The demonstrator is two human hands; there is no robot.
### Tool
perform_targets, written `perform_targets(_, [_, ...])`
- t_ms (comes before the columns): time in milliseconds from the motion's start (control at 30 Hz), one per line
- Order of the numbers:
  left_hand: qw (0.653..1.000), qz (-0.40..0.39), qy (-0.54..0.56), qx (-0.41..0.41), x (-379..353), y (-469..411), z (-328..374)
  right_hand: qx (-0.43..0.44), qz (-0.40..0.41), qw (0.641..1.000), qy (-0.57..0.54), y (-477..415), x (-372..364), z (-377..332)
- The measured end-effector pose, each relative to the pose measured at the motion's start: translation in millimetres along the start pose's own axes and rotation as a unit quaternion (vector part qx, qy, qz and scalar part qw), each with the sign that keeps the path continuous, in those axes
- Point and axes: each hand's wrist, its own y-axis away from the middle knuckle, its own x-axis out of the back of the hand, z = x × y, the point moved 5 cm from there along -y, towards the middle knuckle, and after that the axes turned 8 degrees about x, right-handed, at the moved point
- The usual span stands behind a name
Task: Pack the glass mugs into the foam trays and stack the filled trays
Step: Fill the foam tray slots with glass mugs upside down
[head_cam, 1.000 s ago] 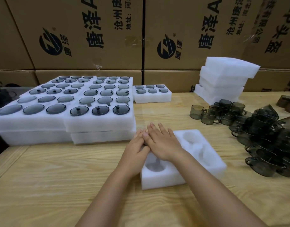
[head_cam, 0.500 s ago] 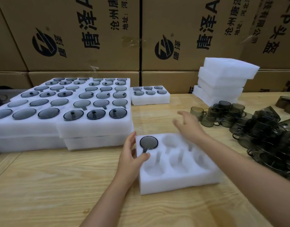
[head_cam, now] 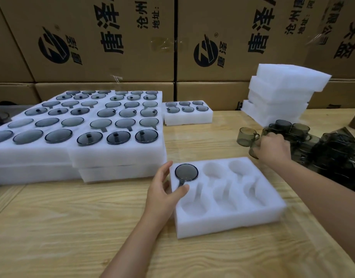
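Observation:
A white foam tray (head_cam: pixel 228 219) lies on the wooden table in front of me. One smoky glass mug (head_cam: pixel 186 172) sits upside down in its far-left pocket; the other pockets are empty. My left hand (head_cam: pixel 164 193) grips the tray's left edge, thumb on top near the mug's handle slot. My right hand (head_cam: pixel 274 148) is stretched out to the right, fingers curled around a loose glass mug (head_cam: pixel 252 150) at the edge of a heap of mugs (head_cam: pixel 333 149).
Filled foam trays (head_cam: pixel 116 155) are stacked two high at the left, with a single filled tray (head_cam: pixel 187 117) behind. A stack of empty trays (head_cam: pixel 281 93) stands at the back right. One mug (head_cam: pixel 245 136) stands alone. Cardboard boxes (head_cam: pixel 104 37) wall off the back.
Both hands pressed a mug into the tray a second ago. My right hand has since lifted off, swung right and closed on a loose mug; my left hand stays at the tray's edge.

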Motion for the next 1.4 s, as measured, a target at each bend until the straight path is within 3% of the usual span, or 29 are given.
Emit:
perform_targets(133, [1.000,-0.019,0.007,-0.003,-1,1,1,0.030,0.010,0.992,-0.121,7,1,-1])
perform_targets(367, [1.000,-0.025,-0.010,-0.004,-1,4,5,0.019,-0.086,0.976,-0.199,27,10,2])
perform_targets(500, [0.986,0.081,-0.104,-0.102,9,13,33,-0.002,-0.008,0.969,-0.247,36,44,4])
perform_targets(567, [0.976,0.111,-0.099,-0.159,9,17,54,0.000,0.042,0.956,-0.290,43,70,-3])
perform_targets(633, [0.977,0.065,-0.095,-0.179,-1,15,72,0.014,0.054,0.934,-0.354,50,91,-20])
perform_targets(733, [0.974,-0.065,-0.148,-0.157,-35,10,83,0.046,0.003,0.909,-0.414,64,105,-58])
perform_targets(1000, [0.973,-0.103,-0.182,-0.094,-54,-4,66,0.067,-0.042,0.930,-0.358,81,86,-101])
perform_targets(1167, [0.965,-0.109,-0.231,-0.064,-57,-11,56,0.054,-0.051,0.968,-0.239,73,73,-111])
perform_targets(1400, [0.979,-0.083,-0.186,-0.024,-51,-18,47,0.071,-0.044,0.987,-0.141,65,65,-124])
